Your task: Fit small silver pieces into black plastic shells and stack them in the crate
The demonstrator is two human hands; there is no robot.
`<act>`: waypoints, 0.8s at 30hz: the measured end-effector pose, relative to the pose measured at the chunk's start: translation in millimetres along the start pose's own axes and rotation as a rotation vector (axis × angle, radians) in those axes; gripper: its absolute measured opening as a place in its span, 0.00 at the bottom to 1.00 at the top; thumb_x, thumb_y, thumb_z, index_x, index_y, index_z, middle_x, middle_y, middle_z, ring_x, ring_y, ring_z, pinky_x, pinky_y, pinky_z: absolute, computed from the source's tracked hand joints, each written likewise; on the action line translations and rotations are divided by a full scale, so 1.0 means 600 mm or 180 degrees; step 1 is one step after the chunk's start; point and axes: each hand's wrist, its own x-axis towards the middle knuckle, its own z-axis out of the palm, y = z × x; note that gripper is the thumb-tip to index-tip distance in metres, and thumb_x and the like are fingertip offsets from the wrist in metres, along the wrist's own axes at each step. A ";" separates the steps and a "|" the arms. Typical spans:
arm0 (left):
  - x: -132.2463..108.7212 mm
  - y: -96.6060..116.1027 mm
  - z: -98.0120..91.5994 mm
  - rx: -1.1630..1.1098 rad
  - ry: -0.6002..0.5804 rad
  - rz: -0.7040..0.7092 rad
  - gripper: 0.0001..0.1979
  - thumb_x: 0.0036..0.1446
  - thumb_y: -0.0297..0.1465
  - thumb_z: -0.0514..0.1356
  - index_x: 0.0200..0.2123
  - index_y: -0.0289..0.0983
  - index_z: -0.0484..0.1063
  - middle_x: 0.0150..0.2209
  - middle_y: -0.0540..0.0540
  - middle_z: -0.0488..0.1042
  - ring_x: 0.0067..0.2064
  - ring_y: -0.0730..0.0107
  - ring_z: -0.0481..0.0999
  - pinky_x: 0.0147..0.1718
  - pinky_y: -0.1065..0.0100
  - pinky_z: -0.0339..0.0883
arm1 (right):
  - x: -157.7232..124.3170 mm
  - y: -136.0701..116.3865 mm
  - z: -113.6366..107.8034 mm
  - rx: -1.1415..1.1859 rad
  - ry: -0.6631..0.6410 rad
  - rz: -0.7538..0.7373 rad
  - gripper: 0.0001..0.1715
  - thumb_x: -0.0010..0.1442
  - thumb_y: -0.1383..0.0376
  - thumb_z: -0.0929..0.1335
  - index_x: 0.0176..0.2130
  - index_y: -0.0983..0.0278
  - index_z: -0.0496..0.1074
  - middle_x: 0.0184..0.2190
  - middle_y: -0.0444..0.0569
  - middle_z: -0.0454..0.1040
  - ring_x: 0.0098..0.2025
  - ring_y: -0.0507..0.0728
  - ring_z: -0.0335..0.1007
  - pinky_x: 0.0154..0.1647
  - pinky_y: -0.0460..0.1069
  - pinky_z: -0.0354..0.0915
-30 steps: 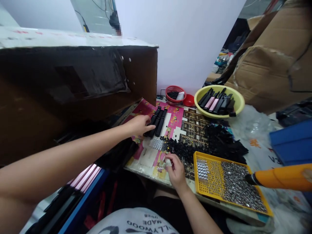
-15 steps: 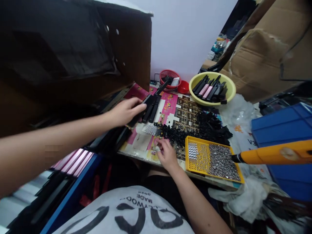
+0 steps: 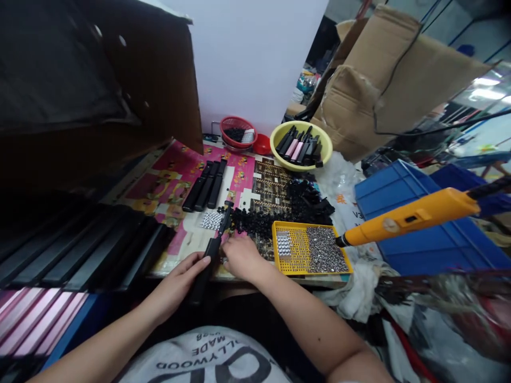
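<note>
Left hand (image 3: 184,272) grips black tool (image 3: 204,280); right hand (image 3: 241,258) just beside it, hold unclear; yellow tray (image 3: 275,246) rightward, black pieces (image 3: 255,221) ahead.

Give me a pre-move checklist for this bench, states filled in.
1. Left hand gripping the black part: ok.
2. Right hand touching that part: cannot tell; fingers close beside it.
3. Three black pieces lying side by side on the table: ok.
4. Small metal pieces inside the yellow tray: ok.
5. Loose black bits contained: not ok, spread across the table.
6. Orange tool tip clear of tray: cannot tell.
</note>
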 end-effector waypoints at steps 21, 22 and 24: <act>-0.031 0.017 0.018 0.0242 -0.0238 0.0370 0.17 0.54 0.42 0.57 0.44 0.39 0.65 0.34 0.49 0.71 0.34 0.68 0.70 0.35 0.69 0.63 | -0.017 0.004 0.010 0.4942 0.1305 0.1098 0.11 0.51 0.58 0.66 0.29 0.63 0.62 0.21 0.40 0.63 0.20 0.48 0.57 0.20 0.43 0.56; -0.034 0.017 0.019 0.0368 -0.0233 0.0430 0.17 0.55 0.42 0.56 0.45 0.39 0.65 0.34 0.49 0.72 0.34 0.67 0.71 0.35 0.69 0.64 | -0.014 0.000 0.007 0.5037 0.1315 0.1132 0.12 0.51 0.58 0.67 0.29 0.63 0.62 0.21 0.39 0.62 0.19 0.47 0.55 0.19 0.43 0.55; -0.037 0.017 0.021 0.0695 -0.0081 0.0612 0.17 0.55 0.42 0.56 0.45 0.40 0.65 0.36 0.48 0.73 0.36 0.66 0.72 0.35 0.68 0.64 | -0.011 -0.005 0.003 0.4983 0.1424 0.1171 0.12 0.49 0.58 0.68 0.28 0.63 0.63 0.20 0.39 0.61 0.20 0.46 0.54 0.19 0.42 0.54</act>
